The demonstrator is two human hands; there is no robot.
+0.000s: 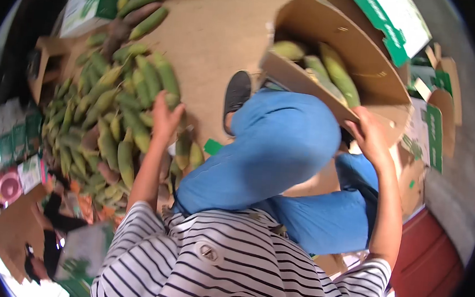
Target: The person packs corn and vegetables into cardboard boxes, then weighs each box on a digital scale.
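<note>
A large heap of long green radishes (107, 99) covers the floor on my left. At its near right side is my left hand (166, 119), with the blunt end of a green radish (171, 100) between its thumb and fingers. My right hand (369, 135) grips the near edge of an open cardboard box (296, 75), its fingers close to the end of a radish (339, 73) in that box. Several radishes lie inside; the cardboard wall partly hides them.
My bent knee (289, 124) in blue trousers is between the heap and the box, with my dark shoe (237, 95) on brown flooring. Green-and-white cartons (392, 21) stand at the upper right, another carton (90, 3) at the upper left. A pink round object (8, 187) is at far left.
</note>
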